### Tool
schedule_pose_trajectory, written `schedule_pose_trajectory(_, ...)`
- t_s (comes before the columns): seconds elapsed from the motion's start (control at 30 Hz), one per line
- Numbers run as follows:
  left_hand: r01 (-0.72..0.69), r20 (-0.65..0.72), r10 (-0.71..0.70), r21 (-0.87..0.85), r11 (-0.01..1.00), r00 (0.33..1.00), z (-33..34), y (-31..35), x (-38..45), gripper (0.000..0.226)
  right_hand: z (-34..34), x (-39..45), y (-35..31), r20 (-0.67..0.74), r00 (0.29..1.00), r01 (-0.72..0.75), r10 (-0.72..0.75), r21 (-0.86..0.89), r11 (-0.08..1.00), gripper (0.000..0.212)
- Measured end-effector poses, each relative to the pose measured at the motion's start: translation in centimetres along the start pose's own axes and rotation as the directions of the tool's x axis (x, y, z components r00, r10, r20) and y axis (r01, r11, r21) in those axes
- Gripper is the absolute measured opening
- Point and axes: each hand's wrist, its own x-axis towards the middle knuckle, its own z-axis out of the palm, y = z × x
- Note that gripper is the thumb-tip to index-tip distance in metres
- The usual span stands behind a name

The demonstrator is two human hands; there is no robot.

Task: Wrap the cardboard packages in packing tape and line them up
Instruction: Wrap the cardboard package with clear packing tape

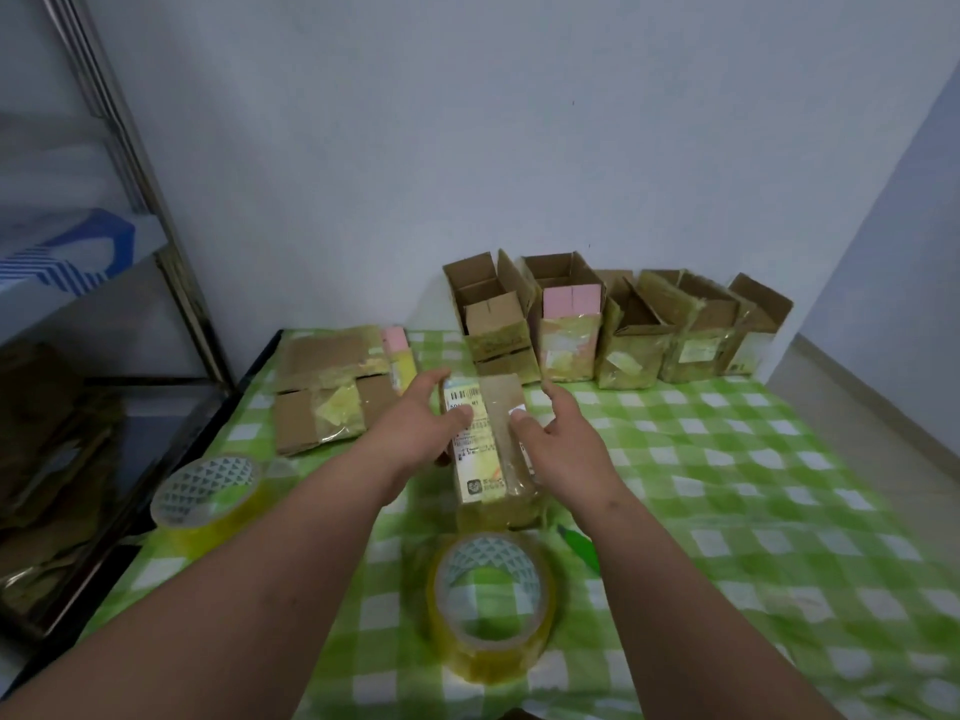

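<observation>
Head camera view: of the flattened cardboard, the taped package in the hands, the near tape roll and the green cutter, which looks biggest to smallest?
1. Flattened cardboard
2. Taped package and near tape roll: look alike, and the roll sits closer to the camera, so unranked
3. Green cutter

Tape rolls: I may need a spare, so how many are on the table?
2. One tape roll lies nearest, below the held package; the other lies at the table's left edge.
</observation>
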Motion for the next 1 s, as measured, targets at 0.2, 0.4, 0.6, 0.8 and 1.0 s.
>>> schedule_pose_trajectory(0.2, 0.121, 0.096, -0.128, 0.074, 0.990, 0.987, -0.2, 0.0, 2.6, 0.063, 0.3, 3.8, -0.6, 0.220, 0.974, -0.048, 0.053, -0.028, 0.998, 0.065)
schedule_pose_trajectory(0.4, 0.168, 0.145, -0.177, 0.068, 0.983, 0.974, -0.4, -0.3, 4.7, 0.031, 0.9, 6.2, -0.5, 0.214, 0.974, -0.073, 0.077, -0.025, 0.997, 0.039)
schedule_pose_trajectory(0.6, 0.165, 0.130, -0.172, 0.062, 0.984, 0.977, 0.2, -0.5, 5.4, 0.011, 1.5, 7.7, -0.4, 0.214, 0.975, -0.050, 0.054, -0.020, 0.999, 0.019)
schedule_pose_trajectory(0.8, 0.136, 0.133, -0.129, -0.050, 0.989, 0.983, 0.8, -0.7, 6.0, 0.016, 1.5, 8.1, -0.7, 0.244, 0.969, -0.048, 0.043, 0.015, 0.999, 0.013)
schedule_pose_trajectory(1.0, 0.171, 0.050, -0.164, -0.173, 0.970, 0.985, 1.0, -0.9, 6.3, 0.024, 1.3, 7.3, -0.4, 0.202, 0.978, -0.042, 0.040, 0.006, 0.999, 0.029)
